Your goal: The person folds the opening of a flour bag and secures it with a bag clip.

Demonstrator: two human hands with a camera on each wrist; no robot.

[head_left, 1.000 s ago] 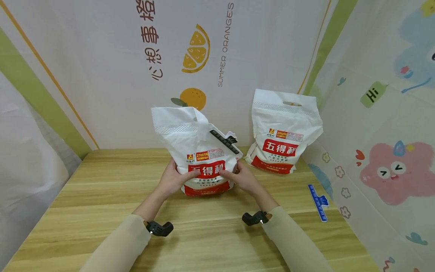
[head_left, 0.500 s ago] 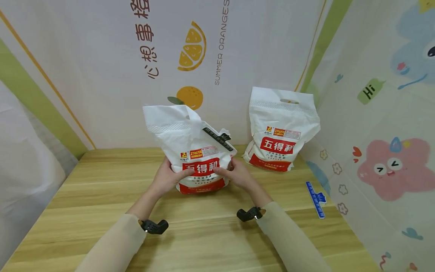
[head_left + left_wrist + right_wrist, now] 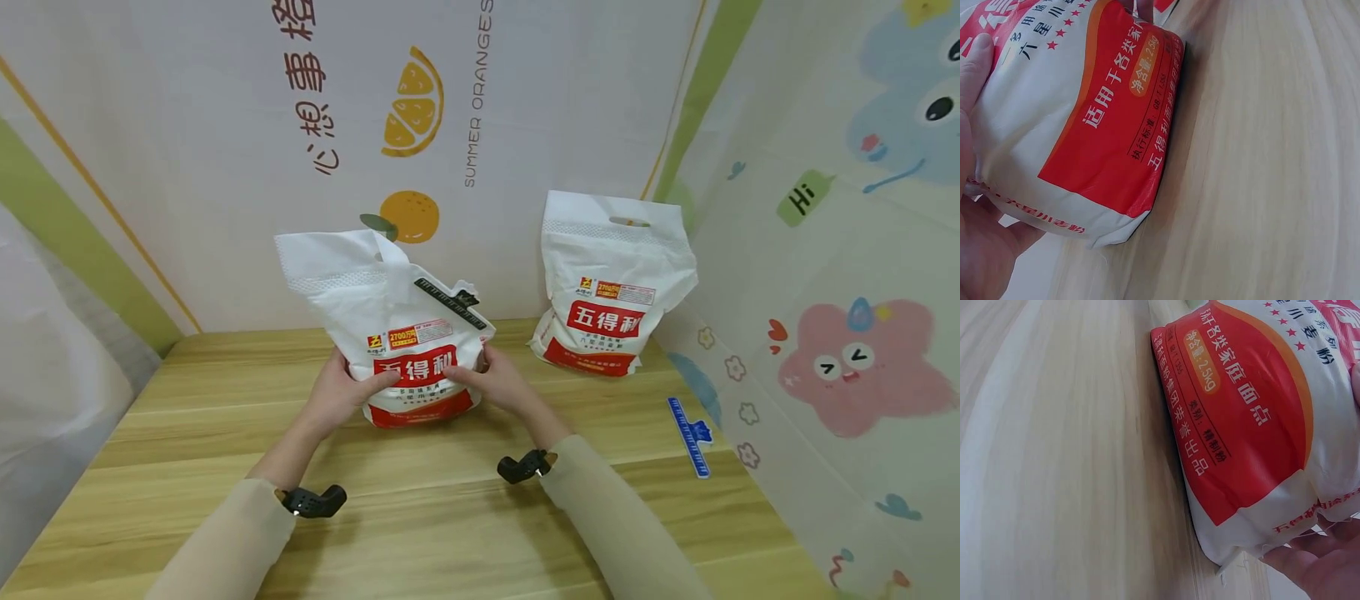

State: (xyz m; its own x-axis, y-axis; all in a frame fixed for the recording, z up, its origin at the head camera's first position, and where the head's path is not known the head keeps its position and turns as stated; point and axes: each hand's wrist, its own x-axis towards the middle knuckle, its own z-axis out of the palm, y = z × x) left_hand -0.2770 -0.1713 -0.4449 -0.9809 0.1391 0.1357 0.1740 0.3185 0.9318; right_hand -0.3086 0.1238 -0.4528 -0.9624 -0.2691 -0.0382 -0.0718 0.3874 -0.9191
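Both of my hands grip a white and red flour bag [image 3: 352, 308] left of the middle of the table in the head view. My left hand [image 3: 333, 396] holds its left side, thumb across the front, and my right hand [image 3: 498, 383] holds the other side the same way. The bag's top right corner is folded down, with a black sealing clip [image 3: 452, 302] across the fold. Its upper left corner sticks up. In the left wrist view the red lower front [image 3: 1110, 131] is right at the tabletop; fingers curl behind the bag's side in the right wrist view.
A second flour bag [image 3: 611, 258], with its handle hole on top, stands upright at the back right. A blue sealing clip [image 3: 688, 437] lies near the table's right edge. Printed curtains [image 3: 570, 108] hang behind and beside the wooden table [image 3: 420, 508].
Held in both hands, the flour bag with the black clip has moved left, away from the second bag. The head view has also shifted slightly. The grip looks the same.
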